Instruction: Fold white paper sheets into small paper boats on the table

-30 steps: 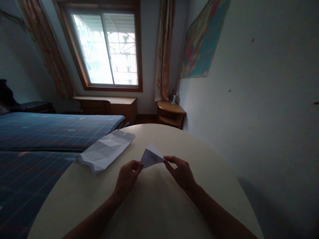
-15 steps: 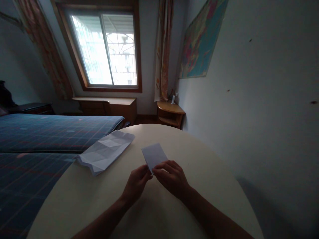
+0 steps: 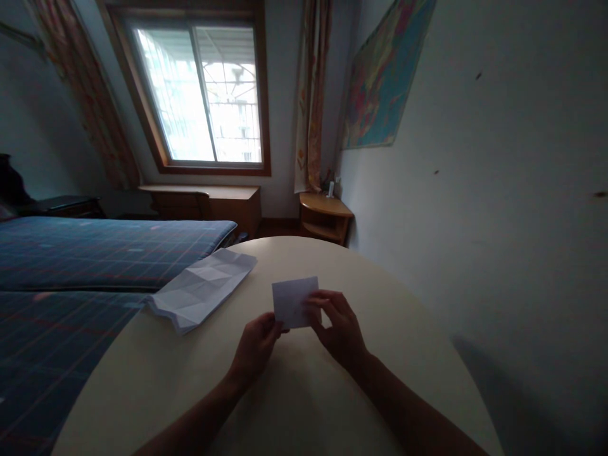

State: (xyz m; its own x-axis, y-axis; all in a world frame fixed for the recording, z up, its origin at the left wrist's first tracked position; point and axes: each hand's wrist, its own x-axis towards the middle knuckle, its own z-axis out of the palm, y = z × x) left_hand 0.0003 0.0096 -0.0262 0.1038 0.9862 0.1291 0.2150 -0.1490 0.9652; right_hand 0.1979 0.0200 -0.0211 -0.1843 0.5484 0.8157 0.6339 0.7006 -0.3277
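A small folded sheet of white paper (image 3: 291,303) is held up above the round table, its flat face towards me. My left hand (image 3: 259,339) pinches its lower left corner between thumb and fingers. At the right edge, my right hand (image 3: 338,326) has its fingertips over the face of the paper and its thumb near the lower right corner. Those fingertips are slightly blurred. Left of the hands, a larger stack of creased white paper (image 3: 204,288) lies on the table.
The round cream table (image 3: 389,354) fills the foreground. A bed with a blue plaid mattress (image 3: 95,253) adjoins it on the left. A white wall (image 3: 498,253) rises on the right. Beyond the table stand a wooden corner shelf (image 3: 325,204) and a wooden desk (image 3: 232,193) below the window.
The folded paper has turned from a slant to nearly level. My right hand has shifted from its lower edge to its right side, while the left hand keeps its corner.
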